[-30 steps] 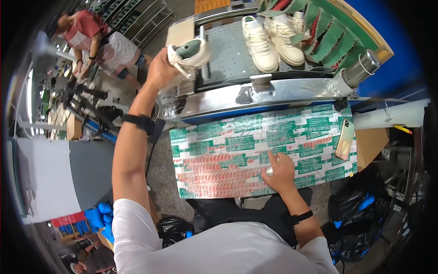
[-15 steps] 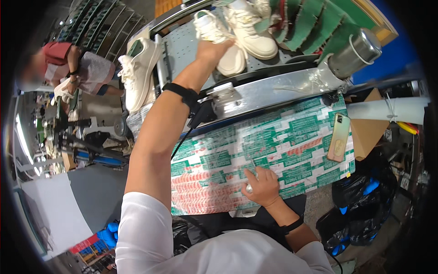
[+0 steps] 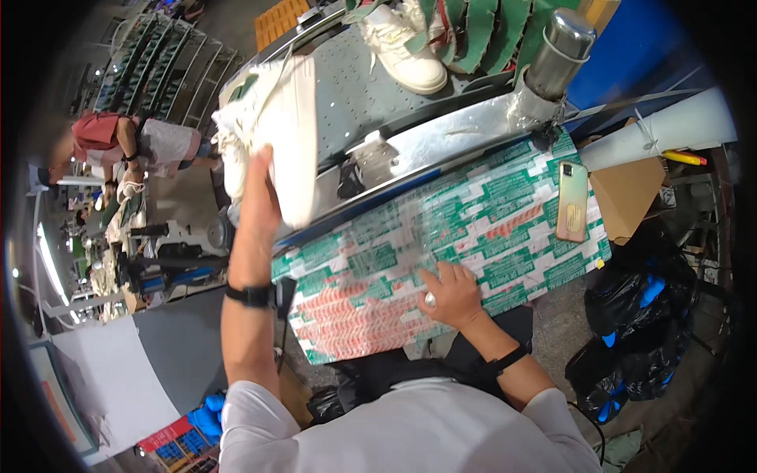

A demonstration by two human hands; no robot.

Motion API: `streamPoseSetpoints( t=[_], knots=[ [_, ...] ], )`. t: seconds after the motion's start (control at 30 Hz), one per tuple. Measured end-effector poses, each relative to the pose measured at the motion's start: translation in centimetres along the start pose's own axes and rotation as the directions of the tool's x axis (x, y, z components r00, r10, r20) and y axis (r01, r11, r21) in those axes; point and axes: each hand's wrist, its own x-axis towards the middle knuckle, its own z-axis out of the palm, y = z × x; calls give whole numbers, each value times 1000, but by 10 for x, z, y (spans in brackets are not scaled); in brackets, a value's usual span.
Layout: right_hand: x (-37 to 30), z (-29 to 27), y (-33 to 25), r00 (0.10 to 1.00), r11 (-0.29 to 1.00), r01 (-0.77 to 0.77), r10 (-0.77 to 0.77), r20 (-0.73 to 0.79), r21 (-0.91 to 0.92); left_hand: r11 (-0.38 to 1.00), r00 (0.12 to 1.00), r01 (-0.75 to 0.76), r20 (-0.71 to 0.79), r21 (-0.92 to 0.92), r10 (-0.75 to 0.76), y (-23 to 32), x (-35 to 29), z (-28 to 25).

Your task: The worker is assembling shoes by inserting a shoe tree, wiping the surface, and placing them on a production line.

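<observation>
My left hand (image 3: 264,185) grips a cream lace-up sneaker (image 3: 298,142), raised at the left end of the conveyor, its pale sole side turned to the right. Behind it, partly hidden, another cream sneaker (image 3: 230,126) with green lining leans at the belt's edge. On the green-and-white patterned tabletop (image 3: 378,260) rests my right hand (image 3: 456,298), fingers curled around a small silvery thing I cannot make out. A further cream sneaker (image 3: 406,59) sits on the grey perforated conveyor belt (image 3: 347,102).
Green curved pieces (image 3: 481,35) stand on the belt beside a metal cylinder (image 3: 560,51). A phone (image 3: 572,201) lies at the table's right. Beyond are a cardboard flap (image 3: 631,197), a white roll (image 3: 670,126) and black bags (image 3: 639,284). A co-worker (image 3: 130,142) stands at far left.
My left hand has lifted one sneaker off the belt and brought it left, toward the leaning one. My right hand has stayed on the table. The view has turned slightly.
</observation>
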Motion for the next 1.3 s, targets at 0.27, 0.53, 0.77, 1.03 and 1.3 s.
streamPoseSetpoints(
  t=[0.27,0.53,0.77,1.03,1.3],
  knots=[
    [4,-2,-1,995,997,80,-79,-65,7,793,917,42,-339,607,211,-125,-254,38],
    [-4,-18,-34,995,949,-93,96,5,301,985,955,-62,-277,163,107,-229,-301,-11],
    [-29,-49,-120,994,891,-1,-47,94,454,971,970,213,-92,-108,-223,-215,-292,-57],
    [-6,-30,-147,900,907,365,-401,169,211,902,925,-241,-196,358,325,-196,-280,-39],
    [-4,-32,-160,874,910,391,-414,254,138,783,997,46,-73,621,-1,-126,-267,-103]
  ],
)
